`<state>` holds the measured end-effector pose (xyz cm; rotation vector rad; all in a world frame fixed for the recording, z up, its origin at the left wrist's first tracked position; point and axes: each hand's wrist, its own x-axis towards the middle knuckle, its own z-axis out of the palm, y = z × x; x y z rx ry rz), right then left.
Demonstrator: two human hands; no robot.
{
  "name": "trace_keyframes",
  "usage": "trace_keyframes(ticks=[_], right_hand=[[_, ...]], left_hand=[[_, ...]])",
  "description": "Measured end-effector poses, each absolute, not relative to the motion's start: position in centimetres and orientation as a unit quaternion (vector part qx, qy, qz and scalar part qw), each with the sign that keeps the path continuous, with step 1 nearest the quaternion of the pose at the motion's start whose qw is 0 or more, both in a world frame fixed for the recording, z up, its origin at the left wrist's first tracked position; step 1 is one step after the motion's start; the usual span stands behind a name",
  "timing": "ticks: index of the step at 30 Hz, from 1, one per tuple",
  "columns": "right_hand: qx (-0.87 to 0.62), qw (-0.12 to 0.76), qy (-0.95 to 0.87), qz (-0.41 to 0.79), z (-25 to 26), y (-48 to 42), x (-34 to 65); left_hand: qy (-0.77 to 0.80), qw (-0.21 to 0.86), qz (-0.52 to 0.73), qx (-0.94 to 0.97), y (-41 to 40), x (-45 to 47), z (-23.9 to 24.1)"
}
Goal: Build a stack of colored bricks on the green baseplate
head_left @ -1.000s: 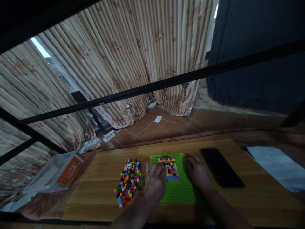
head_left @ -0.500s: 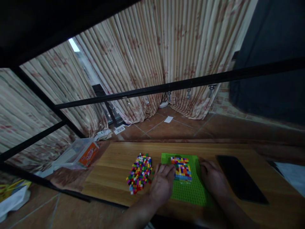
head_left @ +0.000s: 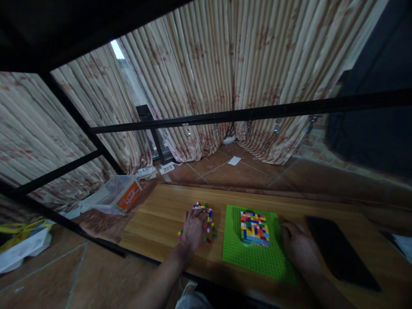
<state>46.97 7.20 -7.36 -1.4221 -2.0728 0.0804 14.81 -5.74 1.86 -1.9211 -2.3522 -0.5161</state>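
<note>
Over the pile of small coloured building bricks (head_left: 210,213) is my left hand (head_left: 193,227), palm down. Its fingers are slightly apart, with their tips hidden among the bricks. My right hand (head_left: 298,244) rests on the table beside the right edge of the green baseplate (head_left: 233,240). Its fingers are curled in, and whatever they may hold is hidden. On the baseplate sits a block of multicoloured bricks (head_left: 255,228) in close rows, with a light-blue row along its near side.
A dark flat slab (head_left: 341,251) lies on the wooden table (head_left: 154,223) right of my right hand. A clear plastic box with an orange label (head_left: 128,196) stands beyond the table's left end. A black metal rail (head_left: 219,118) crosses in front of the curtains.
My left hand has moved left, from the baseplate's left edge to over the brick pile. My right hand stays beside the plate. The view has shifted a little.
</note>
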Motion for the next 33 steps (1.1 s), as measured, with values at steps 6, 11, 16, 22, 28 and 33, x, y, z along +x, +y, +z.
trace_keyframes(ticks=[6,11,16,22,28,33], right_hand=[[-0.54,0.311,-0.782,0.015,-7.2,7.2,46.9],[-0.547,0.314,-0.776,0.019,-6.4,6.8,46.5],[-0.567,0.304,-0.765,0.04,-5.1,6.3,46.0],[-0.585,0.29,-0.756,0.048,-4.8,6.3,45.8],[-0.577,0.299,-0.759,0.048,-4.7,6.3,45.9],[-0.576,0.305,-0.756,0.055,-4.7,6.3,45.9]], left_hand=[[-0.76,0.007,-0.123,-0.638,-4.4,15.1,1.7],[-0.759,0.004,-0.107,-0.642,-3.8,14.8,1.7],[-0.747,0.016,-0.11,-0.655,-3.5,14.7,1.9],[-0.723,0.024,-0.162,-0.671,-4.1,17.0,2.4],[-0.665,-0.037,-0.226,-0.711,-4.3,21.7,3.8],[-0.651,-0.066,-0.239,-0.717,-3.4,23.4,3.8]])
